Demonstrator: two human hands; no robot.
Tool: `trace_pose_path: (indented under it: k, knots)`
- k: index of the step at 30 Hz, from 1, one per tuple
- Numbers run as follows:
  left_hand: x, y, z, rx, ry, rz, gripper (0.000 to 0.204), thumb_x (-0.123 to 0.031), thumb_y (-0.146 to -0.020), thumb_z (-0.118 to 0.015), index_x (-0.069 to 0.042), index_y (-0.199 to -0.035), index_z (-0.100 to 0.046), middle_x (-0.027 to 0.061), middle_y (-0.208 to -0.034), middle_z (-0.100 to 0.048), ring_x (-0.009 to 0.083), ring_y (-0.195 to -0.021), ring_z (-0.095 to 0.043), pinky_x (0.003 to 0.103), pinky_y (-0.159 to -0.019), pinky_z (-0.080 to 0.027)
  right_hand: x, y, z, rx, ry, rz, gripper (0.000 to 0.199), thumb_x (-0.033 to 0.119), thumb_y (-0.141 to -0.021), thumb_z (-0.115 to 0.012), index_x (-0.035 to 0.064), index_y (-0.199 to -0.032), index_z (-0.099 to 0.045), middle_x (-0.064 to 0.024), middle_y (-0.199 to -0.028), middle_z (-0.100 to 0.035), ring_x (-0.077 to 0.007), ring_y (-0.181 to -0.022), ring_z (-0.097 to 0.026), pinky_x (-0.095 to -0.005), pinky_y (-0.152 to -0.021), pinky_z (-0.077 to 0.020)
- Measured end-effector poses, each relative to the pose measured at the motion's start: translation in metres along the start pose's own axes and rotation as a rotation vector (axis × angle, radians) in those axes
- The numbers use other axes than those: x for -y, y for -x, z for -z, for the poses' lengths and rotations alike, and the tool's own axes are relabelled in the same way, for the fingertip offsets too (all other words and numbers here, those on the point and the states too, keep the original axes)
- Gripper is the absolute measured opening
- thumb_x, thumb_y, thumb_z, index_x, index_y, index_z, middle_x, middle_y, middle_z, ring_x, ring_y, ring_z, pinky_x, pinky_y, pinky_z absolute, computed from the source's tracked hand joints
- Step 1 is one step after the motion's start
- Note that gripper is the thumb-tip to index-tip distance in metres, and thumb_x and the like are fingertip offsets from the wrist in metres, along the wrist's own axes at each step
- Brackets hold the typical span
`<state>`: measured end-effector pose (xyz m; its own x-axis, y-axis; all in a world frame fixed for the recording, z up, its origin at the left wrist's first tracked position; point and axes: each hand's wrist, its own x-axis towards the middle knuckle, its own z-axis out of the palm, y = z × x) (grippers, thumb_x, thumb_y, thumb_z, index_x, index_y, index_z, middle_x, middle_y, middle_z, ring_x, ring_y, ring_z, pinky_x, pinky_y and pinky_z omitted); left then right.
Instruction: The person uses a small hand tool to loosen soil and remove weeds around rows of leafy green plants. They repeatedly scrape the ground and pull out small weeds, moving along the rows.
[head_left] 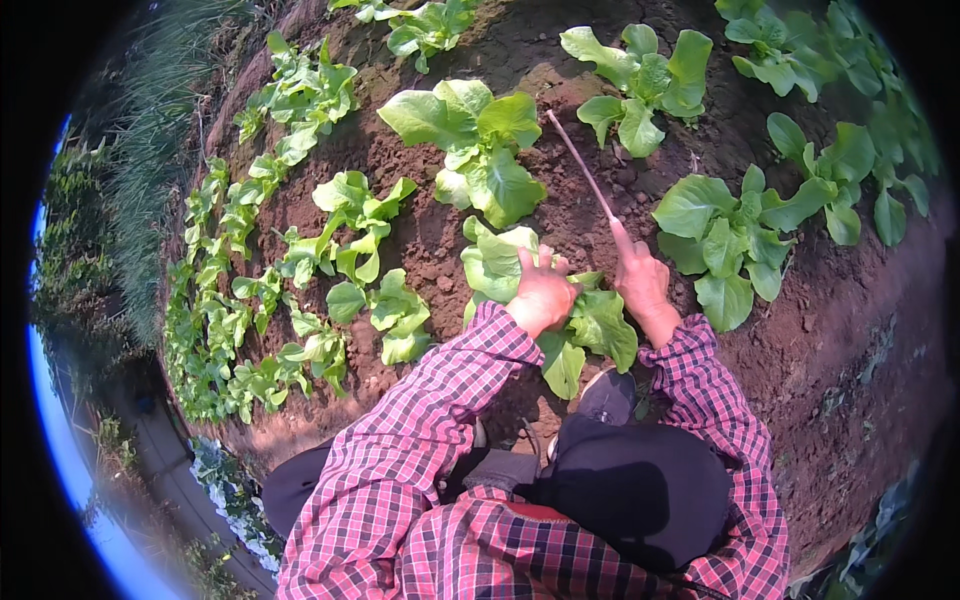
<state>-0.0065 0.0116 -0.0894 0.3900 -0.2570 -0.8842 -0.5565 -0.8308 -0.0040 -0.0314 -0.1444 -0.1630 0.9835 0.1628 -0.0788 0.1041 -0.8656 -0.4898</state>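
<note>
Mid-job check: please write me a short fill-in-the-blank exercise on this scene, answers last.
A thin stick is held in the ____.
The leaves touched by the left hand are ____ in colour.
The shirt sleeves have a ____ pattern.
The soil around the plants is ____.

Missing words: right hand; green; checked; brown.

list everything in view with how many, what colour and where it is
leafy plants: well over ten, bright green, across the bed
centre plant: 1, green, under the left hand
soil: one bed, reddish brown, around the plants
thin stick: 1, pale brown, upper centre
grassy blades: many, green, upper left
paved strip: 1, grey, lower left
shoe: at least 1, dark, below the centre plant
trousers: 1 pair, black, lower centre
checked shirt: 1, pink and black, bottom
left hand: 1, bare, at the centre plant
right hand: 1, bare, fingers on the stick's near end
</note>
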Motion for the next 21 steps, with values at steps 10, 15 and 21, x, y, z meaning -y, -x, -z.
trace_pose_path:
  k: [10,15,21]
  knots:
    - [0.113,0.063,0.009,-0.575,1.207,-0.133,0.040,-0.016,-0.075,-0.071,-0.005,-0.111,-0.057,0.0075,-0.096,-0.059,0.0171,-0.084,-0.056,0.029,-0.073,-0.046,-0.033,0.129,0.057,0.361,-0.024,0.042,0.065,0.007,-0.073,-0.060,0.0222,-0.133,-0.041,-0.0142,-0.077,-0.053,-0.0334,-0.060,-0.058,-0.0450,-0.053,-0.0474]
    - [0.219,0.026,-0.069,-0.583,1.539,0.460,0.016,-0.006,-0.076,-0.066,-0.005,-0.071,-0.051,-0.0003,-0.065,-0.049,0.0089,-0.054,-0.045,0.023,-0.047,-0.036,-0.037,0.077,0.096,0.194,-0.021,0.079,0.063,0.004,-0.073,-0.058,0.0192,-0.132,-0.042,-0.0149,-0.077,-0.054,-0.0353,-0.062,-0.057,-0.0448,-0.055,-0.0468]
    - [0.227,-0.067,-0.105,-0.367,2.413,0.740,0.009,-0.005,-0.077,-0.058,-0.004,-0.070,-0.053,0.0024,-0.064,-0.046,0.0141,-0.048,-0.043,0.028,-0.041,-0.035,-0.003,-0.021,0.135,0.202,-0.116,0.039,0.056,0.001,-0.075,-0.054,0.0121,-0.129,-0.044,-0.0211,-0.091,-0.061,-0.0383,-0.079,-0.060,-0.0432,-0.069,-0.0481]
